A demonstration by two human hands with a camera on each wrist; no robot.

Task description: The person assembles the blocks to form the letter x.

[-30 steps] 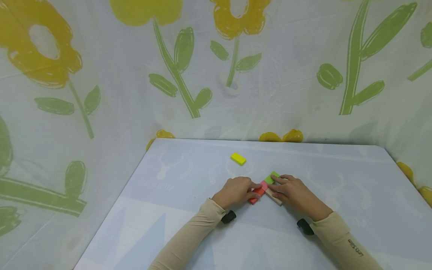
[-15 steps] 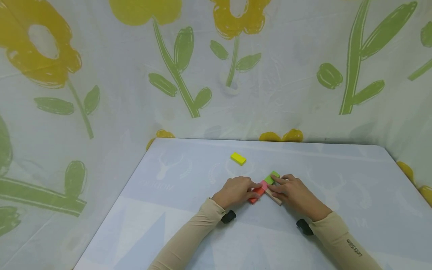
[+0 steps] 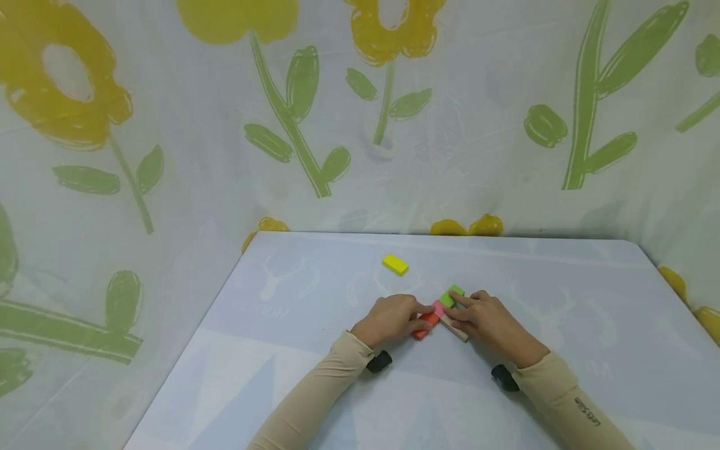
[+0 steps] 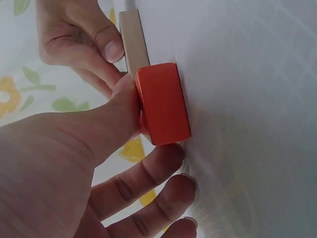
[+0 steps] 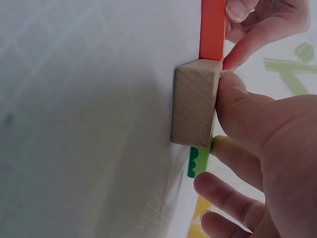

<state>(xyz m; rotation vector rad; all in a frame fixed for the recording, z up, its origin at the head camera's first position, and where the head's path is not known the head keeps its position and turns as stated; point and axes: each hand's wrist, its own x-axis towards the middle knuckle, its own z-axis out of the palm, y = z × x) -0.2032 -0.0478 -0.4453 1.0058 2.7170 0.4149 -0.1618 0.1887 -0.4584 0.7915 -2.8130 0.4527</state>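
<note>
Several small flat blocks lie touching on the table: a red block (image 3: 425, 325), a pink one (image 3: 437, 307), a green one (image 3: 452, 294) and a plain wooden one (image 3: 455, 329). My left hand (image 3: 388, 319) holds the red block, thumb on its upper edge and a finger beyond it, with the index finger at the pink block. With the thumb on its top edge, my right hand (image 3: 495, 325) grips the wooden block (image 5: 194, 105); another fingertip rests on the green block. The hands cover part of the pink block.
A yellow block (image 3: 395, 264) lies apart, farther back on the pale patterned table (image 3: 315, 294). A flower-printed curtain (image 3: 450, 162) hangs behind the table and at its left. Small black devices (image 3: 379, 362) sit under both wrists.
The head view has shifted very slightly. Both hands keep their places on the blocks, and no block has visibly moved.
</note>
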